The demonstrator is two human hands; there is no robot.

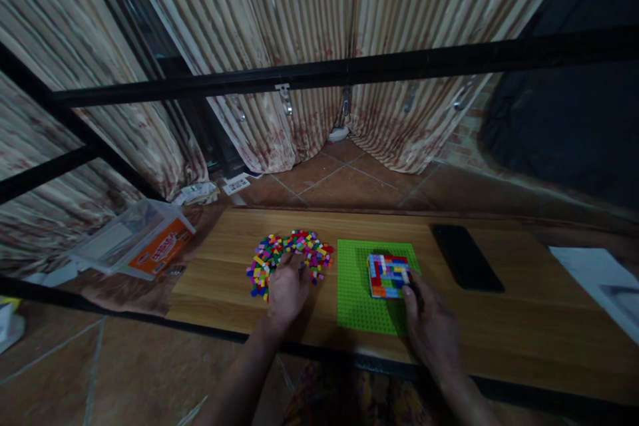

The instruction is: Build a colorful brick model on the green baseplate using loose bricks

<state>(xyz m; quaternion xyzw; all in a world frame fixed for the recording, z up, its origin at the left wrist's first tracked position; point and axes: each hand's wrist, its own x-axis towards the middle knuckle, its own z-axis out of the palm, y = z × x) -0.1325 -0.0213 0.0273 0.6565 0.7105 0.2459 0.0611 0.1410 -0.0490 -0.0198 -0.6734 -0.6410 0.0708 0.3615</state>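
My left hand [288, 287] reaches into a loose pile of small multicoloured toy bricks [264, 256]. Its fingers are curled down and pressed together among them; what lies between the fingertips is hidden. On the right, my right hand [433, 319] grips the near right corner of a square brick build [384, 273], thumb at the front and fingers along the right side. Layers of red, blue, purple, white, green and orange bricks make up this low build. It sits on a green studded baseplate [359, 311], right of the pile.
A black phone [466, 257] lies on the wooden table [210, 266], right of the baseplate. White paper [594, 279] is at the far right. Left of the table stands a clear plastic box [134, 239] with an orange label. A black metal bar [319, 73] crosses before the striped curtains.
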